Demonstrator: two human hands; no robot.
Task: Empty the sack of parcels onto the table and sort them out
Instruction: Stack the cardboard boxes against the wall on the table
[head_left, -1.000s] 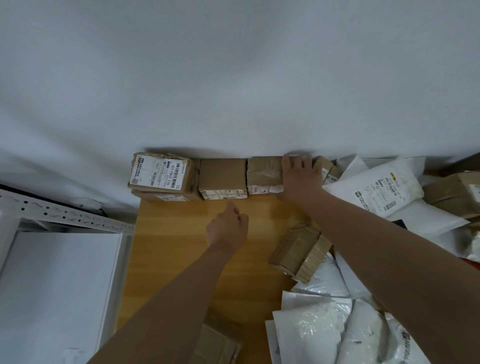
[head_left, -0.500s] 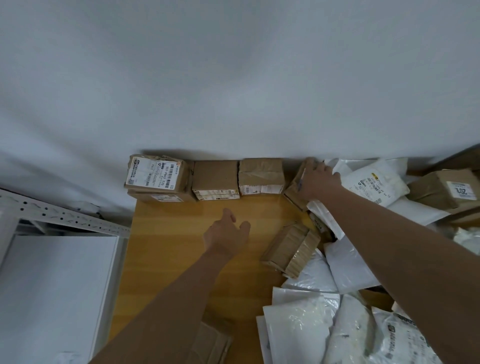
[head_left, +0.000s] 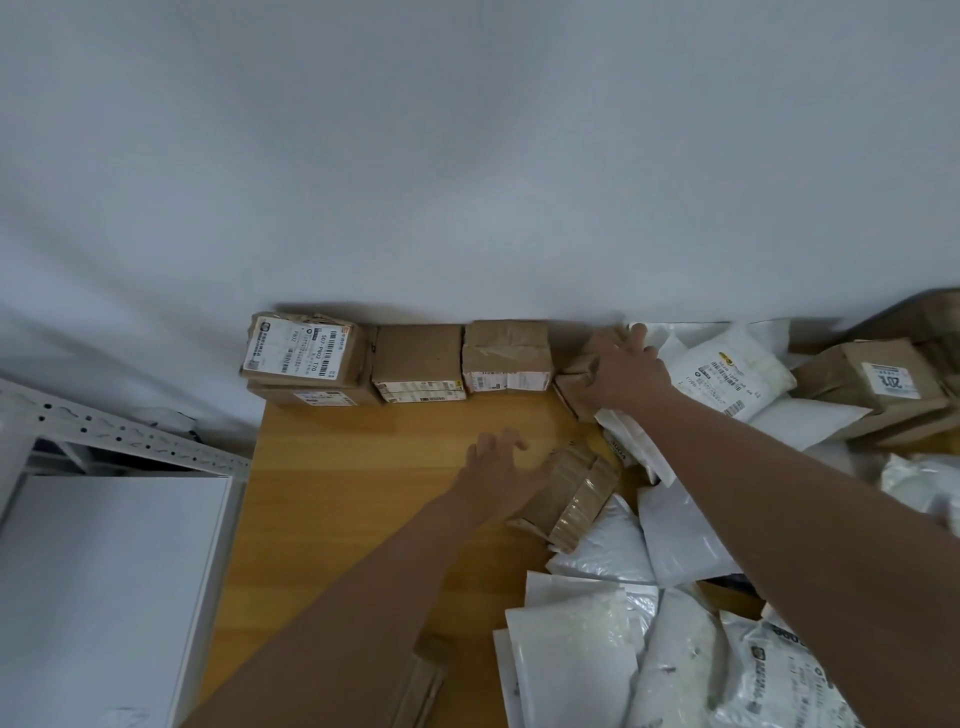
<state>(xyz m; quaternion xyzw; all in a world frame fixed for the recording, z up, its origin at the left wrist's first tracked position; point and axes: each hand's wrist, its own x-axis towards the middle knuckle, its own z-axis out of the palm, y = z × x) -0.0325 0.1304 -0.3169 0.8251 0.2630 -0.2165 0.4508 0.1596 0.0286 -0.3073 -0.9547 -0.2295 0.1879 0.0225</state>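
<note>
At nine o'clock a grey metal shelf (head_left: 119, 431) stands beside the wooden table (head_left: 363, 467). Along the table's far edge, against the white wall (head_left: 467, 156), three brown cardboard parcels sit in a row touching one another: the labelled parcel (head_left: 306, 353) at ten o'clock, whose white label reads "507-P802 T/0", stacked on another box; a plain-topped parcel (head_left: 418, 358); and a taped parcel (head_left: 506, 353) at twelve o'clock with a barcode strip on its front. Near centre, the left hand (head_left: 498, 478) reaches with spread, relaxed fingers, its grip wide, touching the ribbed brown parcel (head_left: 571, 499). At one o'clock the right hand (head_left: 623, 374) grips a crumpled brown parcel (head_left: 574, 387), fingers curled over its top. At two o'clock lies a white mailer (head_left: 727, 371) with a barcode label, then a brown box (head_left: 872, 379) marked "207". White plastic mailers (head_left: 623, 649) are heaped at four to five o'clock.
</note>
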